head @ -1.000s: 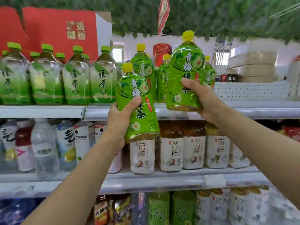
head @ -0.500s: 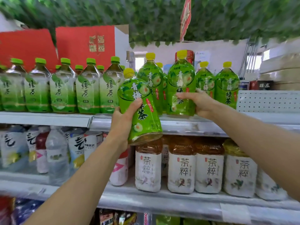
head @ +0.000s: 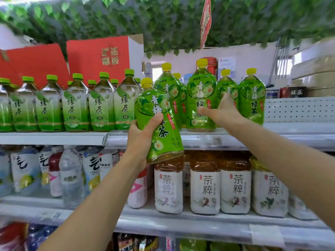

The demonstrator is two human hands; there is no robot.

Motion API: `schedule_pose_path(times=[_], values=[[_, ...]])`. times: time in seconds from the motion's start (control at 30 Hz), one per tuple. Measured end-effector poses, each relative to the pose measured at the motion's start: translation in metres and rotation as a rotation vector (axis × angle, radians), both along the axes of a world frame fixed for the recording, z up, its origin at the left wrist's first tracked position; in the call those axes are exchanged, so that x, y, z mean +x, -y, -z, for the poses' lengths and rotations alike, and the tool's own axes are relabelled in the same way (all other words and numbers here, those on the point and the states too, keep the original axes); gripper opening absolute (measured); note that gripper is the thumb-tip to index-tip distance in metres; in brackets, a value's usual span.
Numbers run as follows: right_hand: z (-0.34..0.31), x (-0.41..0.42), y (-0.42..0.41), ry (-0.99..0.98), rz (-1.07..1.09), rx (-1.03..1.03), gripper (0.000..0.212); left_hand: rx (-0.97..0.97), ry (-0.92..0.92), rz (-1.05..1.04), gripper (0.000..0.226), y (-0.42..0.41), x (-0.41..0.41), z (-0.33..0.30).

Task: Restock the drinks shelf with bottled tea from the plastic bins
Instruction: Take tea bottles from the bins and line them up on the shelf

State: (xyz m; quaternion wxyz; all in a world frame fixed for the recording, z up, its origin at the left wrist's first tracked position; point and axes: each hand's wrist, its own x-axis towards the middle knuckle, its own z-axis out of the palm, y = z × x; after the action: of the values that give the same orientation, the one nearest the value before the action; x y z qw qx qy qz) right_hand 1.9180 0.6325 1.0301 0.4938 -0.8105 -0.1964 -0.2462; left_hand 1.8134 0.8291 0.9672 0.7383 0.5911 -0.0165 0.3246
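My left hand [head: 140,140] grips a green plum-tea bottle [head: 159,124] with a yellow cap by its lower body. It is tilted in front of the upper shelf's front edge [head: 199,140]. My right hand [head: 223,111] holds a second, matching bottle [head: 201,87], which stands upright on that shelf. The thumb lies across its front and the fingers reach round its right side. More yellow-capped bottles [head: 252,98] stand on either side of it.
A row of green-capped green tea bottles [head: 76,105] fills the upper shelf to the left, with red boxes [head: 97,57] behind. Brown tea bottles with white labels [head: 204,183] and water bottles [head: 70,178] line the lower shelf. A white perforated panel [head: 299,109] stands at right.
My right hand has carried its bottle forward and down onto the upper shelf among the other yellow-capped bottles. The left hand keeps its bottle raised and tilted in front of the shelf edge.
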Motion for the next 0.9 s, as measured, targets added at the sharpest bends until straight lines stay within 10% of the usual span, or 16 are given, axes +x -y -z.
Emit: schedule_pose_path(times=[0.1, 0.37, 0.63, 0.9], values=[[0.016, -0.044, -0.005, 0.431, -0.064, 0.039, 0.094, 0.051, 0.041, -0.060, 0.117, 0.007, -0.005, 0.001], [0.037, -0.080, -0.007, 0.088, -0.404, -0.121, 0.141, 0.176, 0.285, 0.023, 0.088, 0.057, -0.010, -0.034], [0.026, -0.053, 0.036, 0.185, -0.274, 0.282, 0.087, 0.349, 0.290, 0.136, 0.089, 0.100, 0.015, -0.067], [0.002, -0.010, 0.079, 0.077, -0.097, 0.345, 0.126, 0.748, 0.092, -0.351, 0.105, 0.098, 0.077, -0.038]])
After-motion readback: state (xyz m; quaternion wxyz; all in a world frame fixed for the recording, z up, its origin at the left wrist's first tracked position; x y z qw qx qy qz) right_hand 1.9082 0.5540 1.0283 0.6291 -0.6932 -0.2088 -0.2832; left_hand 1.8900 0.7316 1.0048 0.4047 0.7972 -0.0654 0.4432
